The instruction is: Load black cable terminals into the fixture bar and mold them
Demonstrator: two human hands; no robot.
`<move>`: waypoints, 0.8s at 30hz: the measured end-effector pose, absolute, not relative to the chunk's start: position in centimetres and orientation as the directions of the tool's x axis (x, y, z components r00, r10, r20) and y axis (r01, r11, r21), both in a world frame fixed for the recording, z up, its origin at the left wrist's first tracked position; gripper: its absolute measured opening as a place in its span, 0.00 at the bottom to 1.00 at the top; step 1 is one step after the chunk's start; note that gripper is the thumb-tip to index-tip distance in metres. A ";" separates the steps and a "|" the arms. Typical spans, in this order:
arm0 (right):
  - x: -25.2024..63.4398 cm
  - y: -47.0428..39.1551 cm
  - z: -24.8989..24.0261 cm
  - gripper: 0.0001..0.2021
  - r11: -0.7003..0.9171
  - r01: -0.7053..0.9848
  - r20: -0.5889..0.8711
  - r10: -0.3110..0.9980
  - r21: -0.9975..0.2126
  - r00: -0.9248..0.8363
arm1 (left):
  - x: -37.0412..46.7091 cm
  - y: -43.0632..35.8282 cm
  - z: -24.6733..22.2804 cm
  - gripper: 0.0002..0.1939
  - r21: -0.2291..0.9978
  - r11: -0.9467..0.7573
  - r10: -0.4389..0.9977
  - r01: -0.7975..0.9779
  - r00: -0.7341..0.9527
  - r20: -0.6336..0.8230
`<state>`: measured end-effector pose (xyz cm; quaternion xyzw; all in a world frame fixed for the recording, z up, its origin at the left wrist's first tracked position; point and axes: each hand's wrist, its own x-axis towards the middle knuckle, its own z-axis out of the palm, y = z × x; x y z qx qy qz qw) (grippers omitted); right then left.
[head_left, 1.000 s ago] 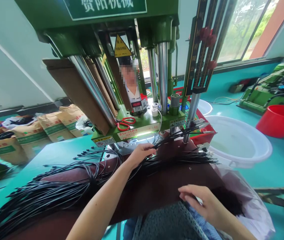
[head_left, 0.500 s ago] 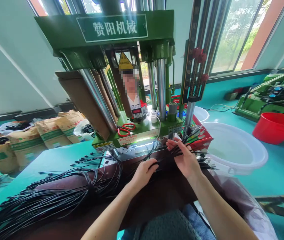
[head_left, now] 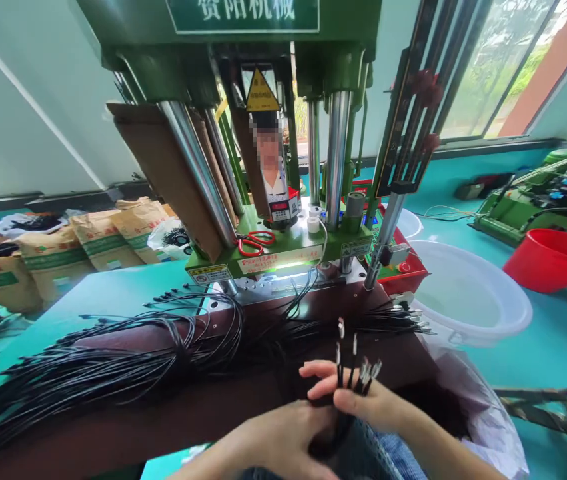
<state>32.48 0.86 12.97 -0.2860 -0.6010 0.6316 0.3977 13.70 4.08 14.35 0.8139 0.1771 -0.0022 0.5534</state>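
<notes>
Close to my lap, both hands hold one bunch of black cables (head_left: pixel 342 427) with silvery metal plugs at their upper ends. My right hand (head_left: pixel 380 403) is closed round the bunch, its thumb across the cables just below the plugs. Lower down, my left hand (head_left: pixel 283 430) wraps the same bunch, with the thumb partly cut off by the bottom edge. More black cables (head_left: pixel 128 367) lie in a long pile on the brown worktop (head_left: pixel 203 413), and their plug ends (head_left: pixel 413 320) fan out at the right.
A green press (head_left: pixel 258 257) stands behind the worktop, with red-handled scissors (head_left: pixel 256 243) on its ledge. At right are a white basin (head_left: pixel 493 320), a red tub (head_left: pixel 558 260) and a plastic-lined bag (head_left: pixel 493 413). Paper sacks (head_left: pixel 48 263) stand at left. A person (head_left: pixel 273 177) is visible beyond the press.
Both hands have come from over the worktop towards my body, bringing the cable bunch. It now points upward, and the hands are close together. The view has tilted downward.
</notes>
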 end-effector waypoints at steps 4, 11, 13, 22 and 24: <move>31.3 -0.1 10.7 0.16 -0.024 -0.233 0.072 0.915 -0.972 -0.396 | 16.9 2.2 11.9 0.23 0.908 0.418 0.464 0.018 0.855 -0.231; 35.9 3.3 15.1 0.19 0.051 -0.332 0.105 0.984 -0.942 -0.144 | 19.6 1.5 10.8 0.22 0.874 0.486 0.513 -0.007 0.812 -0.278; 36.7 4.0 16.4 0.16 0.029 -0.164 0.058 0.982 -0.986 -0.179 | 20.0 1.6 11.2 0.22 0.869 0.494 0.551 -0.026 0.783 -0.290; 38.3 3.8 14.6 0.15 -0.117 -0.188 -0.116 0.993 -0.975 -0.018 | 20.9 2.6 12.4 0.25 0.726 0.681 0.536 -0.097 0.742 -0.403; 39.1 3.7 14.6 0.13 -0.142 0.073 -0.145 0.989 -0.987 -0.036 | 20.8 2.5 12.3 0.25 0.715 0.698 0.497 -0.053 0.754 -0.429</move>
